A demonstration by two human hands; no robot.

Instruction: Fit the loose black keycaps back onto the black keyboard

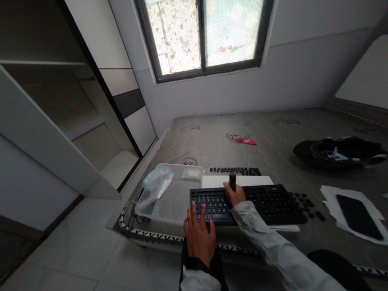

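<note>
A black keyboard (274, 204) lies in front of me on a white sheet or board (214, 181). On its left part, small light marks show where keycaps seem to be off. My left hand (199, 235) rests with spread fingers at the keyboard's front left edge. Over the keyboard's middle, my right hand (236, 196) is closed around an upright black cylindrical handle (233, 181); its lower end is hidden by the hand. Loose black keycaps (235, 171) stand in rows behind the board, and more keycaps (304, 203) lie scattered to the right.
A clear plastic box (172, 206) with bags in it stands left, near the mattress (206, 135) edge. A red packet (244, 140) lies farther back. To the right are a black cap (340, 153) and a phone (359, 217) on white paper. An open wardrobe (88, 141) stands left.
</note>
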